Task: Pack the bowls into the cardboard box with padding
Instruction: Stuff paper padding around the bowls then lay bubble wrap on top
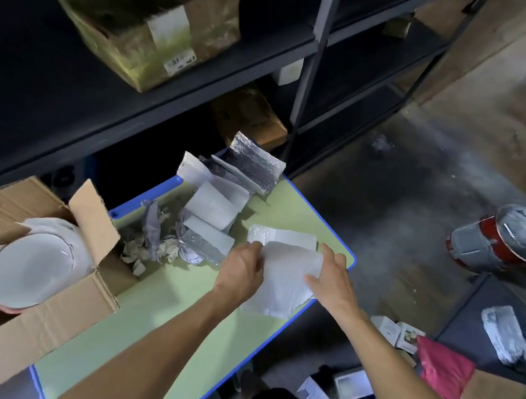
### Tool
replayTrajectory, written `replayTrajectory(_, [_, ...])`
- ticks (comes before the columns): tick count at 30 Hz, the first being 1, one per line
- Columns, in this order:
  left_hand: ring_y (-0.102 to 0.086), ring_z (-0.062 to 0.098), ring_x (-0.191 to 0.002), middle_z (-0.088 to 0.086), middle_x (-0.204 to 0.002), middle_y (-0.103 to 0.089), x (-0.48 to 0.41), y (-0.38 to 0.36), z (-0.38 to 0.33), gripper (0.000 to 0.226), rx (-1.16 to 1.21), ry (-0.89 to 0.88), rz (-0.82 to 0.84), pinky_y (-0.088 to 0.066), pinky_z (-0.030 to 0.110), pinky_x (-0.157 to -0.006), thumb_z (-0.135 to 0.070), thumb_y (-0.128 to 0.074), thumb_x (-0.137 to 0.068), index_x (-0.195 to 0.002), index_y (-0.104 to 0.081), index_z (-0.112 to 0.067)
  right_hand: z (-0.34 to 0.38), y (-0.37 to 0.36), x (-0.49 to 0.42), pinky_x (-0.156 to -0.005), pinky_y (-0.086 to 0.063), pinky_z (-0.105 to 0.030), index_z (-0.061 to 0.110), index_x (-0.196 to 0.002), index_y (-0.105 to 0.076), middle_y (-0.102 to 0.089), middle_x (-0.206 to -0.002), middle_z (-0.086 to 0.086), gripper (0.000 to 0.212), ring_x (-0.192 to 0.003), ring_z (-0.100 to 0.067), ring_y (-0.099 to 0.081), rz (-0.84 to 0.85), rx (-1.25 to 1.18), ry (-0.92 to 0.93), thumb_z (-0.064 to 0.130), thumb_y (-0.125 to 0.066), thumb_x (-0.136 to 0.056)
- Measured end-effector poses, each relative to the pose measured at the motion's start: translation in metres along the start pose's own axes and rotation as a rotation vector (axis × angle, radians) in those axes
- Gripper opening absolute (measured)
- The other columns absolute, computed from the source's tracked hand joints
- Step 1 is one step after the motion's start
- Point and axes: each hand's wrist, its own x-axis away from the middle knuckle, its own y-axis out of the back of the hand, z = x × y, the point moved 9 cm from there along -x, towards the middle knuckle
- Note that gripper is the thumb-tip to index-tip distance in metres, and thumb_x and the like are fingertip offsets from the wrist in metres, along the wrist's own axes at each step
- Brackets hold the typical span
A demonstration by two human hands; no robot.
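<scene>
Green table (167, 302) | left hand (239, 273), right hand (332, 278) pinch bubble wrap (287, 274) | cardboard box (54, 318) cropped left

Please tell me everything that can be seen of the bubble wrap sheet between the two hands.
The sheet is whitish, translucent bubble wrap, roughly rectangular and slightly crumpled. It lies at an angle at the right end of the green table, and its lower end reaches past the blue edge. The left hand pinches its upper left edge. The right hand holds its right side, thumb on top. Another similar piece lies just behind it, and their edges seem to overlap.
</scene>
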Motion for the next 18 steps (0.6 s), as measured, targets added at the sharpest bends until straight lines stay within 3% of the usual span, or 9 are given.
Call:
replayTrajectory(3, [-0.04, 0.025, -0.058, -0.001, -0.064, -0.044, 0.008, 0.02, 0.008, 0.017, 0.132, 0.039, -0.034, -0.026, 0.033, -0.055, -0.013, -0.048, -0.093, -0.081, -0.036, -0.016, 0.009, 0.013, 0.0, -0.084, -0.042, -0.033, 0.029, -0.145, -0.033, -0.04, -0.121, 0.001, 0.073, -0.112, -0.024, -0.052, -0.054, -0.045, 0.05, 0.031, -0.067, -0.08])
replayTrajectory(5, [-0.045, 0.026, -0.061, 0.002, -0.066, -0.05, 0.013, 0.034, 0.013, 0.018, 0.214, 0.06, -0.056, -0.032, 0.036, -0.054, -0.016, -0.051, -0.094, -0.081, -0.039, -0.017, 0.021, 0.022, 0.0, -0.086, -0.048, -0.034, 0.032, -0.134, -0.042, -0.053, -0.115, 0.005, 0.064, -0.108, -0.019, -0.056, -0.059, -0.122, 0.078, 0.035, -0.068, -0.076])
replayTrajectory(7, [-0.052, 0.026, -0.068, 0.004, -0.071, -0.055, 0.019, 0.05, 0.019, 0.019, 0.29, 0.07, -0.096, -0.04, 0.036, -0.06, -0.017, -0.054, -0.095, -0.08, -0.042, -0.018, 0.036, 0.031, 0.001, -0.078, -0.051, -0.033, 0.034, -0.116, -0.046, -0.065, -0.093, 0.009, 0.047, -0.091, -0.015, -0.063, -0.039, -0.2, 0.086, 0.038, -0.066, -0.073])
replayTrajectory(10, [-0.053, 0.019, -0.068, 0.001, -0.073, -0.058, 0.032, 0.075, 0.028, 0.02, 0.374, 0.095, -0.164, -0.039, 0.024, -0.057, -0.017, -0.056, -0.094, -0.077, -0.044, -0.018, 0.065, 0.041, 0.008, -0.07, -0.051, -0.034, 0.028, -0.098, -0.053, -0.068, -0.079, 0.009, 0.035, -0.075, -0.017, -0.064, 0.035, -0.422, 0.104, 0.038, -0.068, -0.067])
replayTrajectory(12, [-0.051, 0.015, -0.065, 0.004, -0.075, -0.058, 0.04, 0.091, 0.034, 0.02, 0.433, 0.112, -0.199, -0.037, 0.022, -0.055, -0.02, -0.056, -0.093, -0.078, -0.045, -0.014, 0.093, 0.046, 0.015, -0.07, -0.053, -0.034, 0.025, -0.094, -0.063, -0.072, -0.082, 0.003, 0.027, -0.074, -0.019, -0.067, 0.119, -0.527, 0.177, 0.03, -0.07, -0.069])
replayTrajectory(14, [-0.051, 0.009, -0.064, 0.0, -0.074, -0.059, 0.048, 0.106, 0.038, 0.017, 0.539, 0.111, -0.208, -0.04, 0.019, -0.059, -0.023, -0.06, -0.094, -0.079, -0.053, -0.018, 0.123, 0.053, 0.024, -0.059, -0.048, -0.02, 0.03, -0.084, -0.069, -0.07, -0.072, 0.009, 0.015, -0.063, -0.009, -0.064, 0.177, -0.562, 0.3, 0.018, -0.071, -0.077])
replayTrajectory(15, [-0.055, 0.008, -0.068, -0.002, -0.078, -0.065, 0.051, 0.112, 0.038, 0.009, 0.658, 0.095, -0.182, -0.045, 0.021, -0.064, -0.023, -0.063, -0.094, -0.086, -0.062, -0.02, 0.136, 0.057, 0.028, -0.054, -0.043, -0.015, 0.031, -0.082, -0.069, -0.068, -0.068, 0.011, 0.019, -0.059, -0.005, -0.059, 0.189, -0.574, 0.349, 0.012, -0.071, -0.08])
replayTrajectory(18, [-0.058, 0.012, -0.071, 0.001, -0.087, -0.07, 0.062, 0.127, 0.041, 0.013, 0.946, 0.059, -0.082, -0.046, 0.023, -0.061, -0.015, -0.067, -0.094, -0.106, -0.073, -0.016, 0.168, 0.061, 0.036, -0.052, -0.038, -0.015, 0.018, -0.094, -0.071, -0.068, -0.077, 0.002, 0.016, -0.065, -0.008, -0.055, 0.24, -0.64, 0.418, 0.005, -0.07, -0.086])
